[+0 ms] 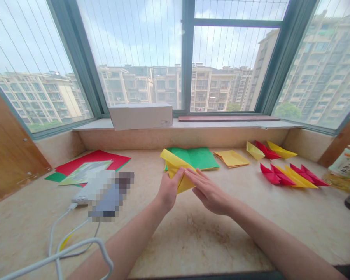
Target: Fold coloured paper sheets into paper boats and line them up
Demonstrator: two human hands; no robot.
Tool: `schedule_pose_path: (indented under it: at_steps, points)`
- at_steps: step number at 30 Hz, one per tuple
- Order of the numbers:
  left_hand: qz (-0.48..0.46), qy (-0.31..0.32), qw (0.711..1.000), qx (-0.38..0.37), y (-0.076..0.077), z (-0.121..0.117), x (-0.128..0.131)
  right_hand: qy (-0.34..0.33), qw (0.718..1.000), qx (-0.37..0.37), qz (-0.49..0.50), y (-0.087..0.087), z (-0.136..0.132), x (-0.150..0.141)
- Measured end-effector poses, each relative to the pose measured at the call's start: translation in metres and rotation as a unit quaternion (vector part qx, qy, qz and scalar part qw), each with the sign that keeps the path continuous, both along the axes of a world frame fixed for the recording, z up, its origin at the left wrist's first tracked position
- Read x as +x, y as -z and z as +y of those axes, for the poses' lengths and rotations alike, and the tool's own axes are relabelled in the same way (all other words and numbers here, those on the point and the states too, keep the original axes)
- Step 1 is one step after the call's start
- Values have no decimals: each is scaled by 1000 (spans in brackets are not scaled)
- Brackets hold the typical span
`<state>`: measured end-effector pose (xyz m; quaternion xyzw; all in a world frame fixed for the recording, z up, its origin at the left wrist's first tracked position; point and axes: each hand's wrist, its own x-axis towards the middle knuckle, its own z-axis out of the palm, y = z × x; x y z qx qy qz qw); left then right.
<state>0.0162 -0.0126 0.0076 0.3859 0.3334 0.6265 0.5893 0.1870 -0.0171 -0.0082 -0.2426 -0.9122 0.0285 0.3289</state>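
A partly folded sheet of yellow paper (175, 165) is held up a little above the counter, in front of a green sheet. My left hand (168, 190) grips its lower left side, with the thumb lying on the front of the paper. My right hand (208, 190) has its fingers stretched out together and lying against the paper's right side near a fold. The fingertips of both hands come close together at the middle. Behind the hands lies the green paper (202, 157), creased down its middle, with yellow showing at its lower edge.
A folded orange-yellow paper (232, 158) lies right of the green one. Several red and yellow folded paper boats (291, 175) stand farther right. At left are red sheets (87, 161), a white power bank (97, 186) and cables (76, 247). A white box (141, 116) sits on the sill.
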Motion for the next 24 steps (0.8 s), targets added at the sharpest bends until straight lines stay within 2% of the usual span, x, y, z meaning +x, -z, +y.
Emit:
schedule_pose_path:
  at_steps: [3,6,11,17,24]
  points:
    - [-6,11,1000,-3,-3,1,-4,21,993,-16,117,0,8,8]
    - [-28,7,1000,-7,-10,2,-9,69,983,-29,166,-2,15,16]
    - [-53,4,998,-41,-16,4,-13,25,990,-41,129,-4,21,27]
    - [-63,25,995,-74,-13,6,-12,19,995,-25,91,-6,20,32]
    - [-60,39,993,-94,-15,5,-13,54,995,78,36,-8,20,37]
